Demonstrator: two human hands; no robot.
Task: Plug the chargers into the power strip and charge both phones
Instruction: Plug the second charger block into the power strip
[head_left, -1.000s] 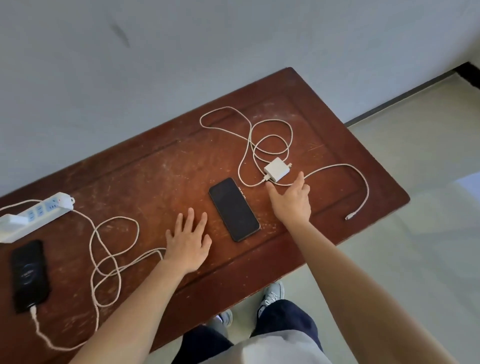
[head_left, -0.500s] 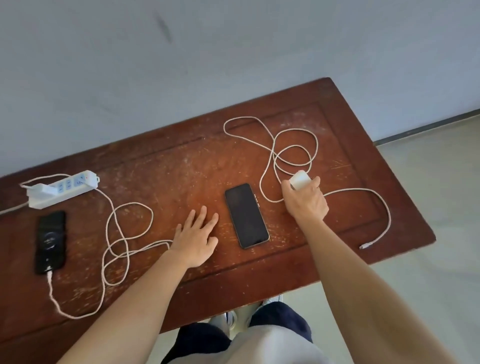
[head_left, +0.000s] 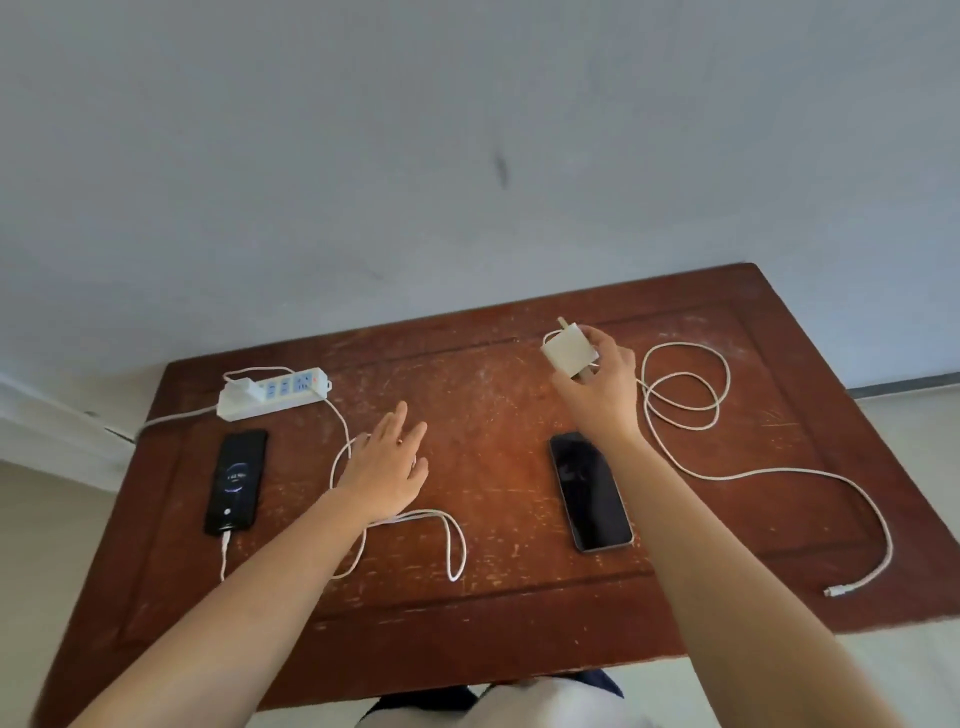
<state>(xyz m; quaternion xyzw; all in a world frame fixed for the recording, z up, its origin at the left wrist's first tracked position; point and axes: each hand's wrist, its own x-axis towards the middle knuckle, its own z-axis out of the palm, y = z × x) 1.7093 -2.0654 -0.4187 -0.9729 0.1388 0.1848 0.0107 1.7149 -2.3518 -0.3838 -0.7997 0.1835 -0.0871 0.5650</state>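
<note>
My right hand (head_left: 602, 384) holds a white charger block (head_left: 569, 351) lifted above the table, prongs pointing up and left. Its white cable (head_left: 691, 395) trails in loops to the right and ends in a loose plug (head_left: 836, 591) near the front right edge. A dark phone (head_left: 589, 491) lies below that hand, with nothing plugged into it. The white power strip (head_left: 272, 392) sits at the back left with another charger (head_left: 238, 388) plugged in. Below it a second phone (head_left: 236, 480) shows a lit screen with a cable in its bottom end. My left hand (head_left: 387, 467) hovers open over that cable's loops (head_left: 447, 535).
The brown wooden table (head_left: 493, 613) stands against a pale grey wall. The power strip's own cord runs off the left edge. Light floor shows on both sides, and my legs are below the front edge.
My right hand closed on the white charger block and lifted it off the table toward the back. The view swung right to left, and my left hand shifted slightly upward.
</note>
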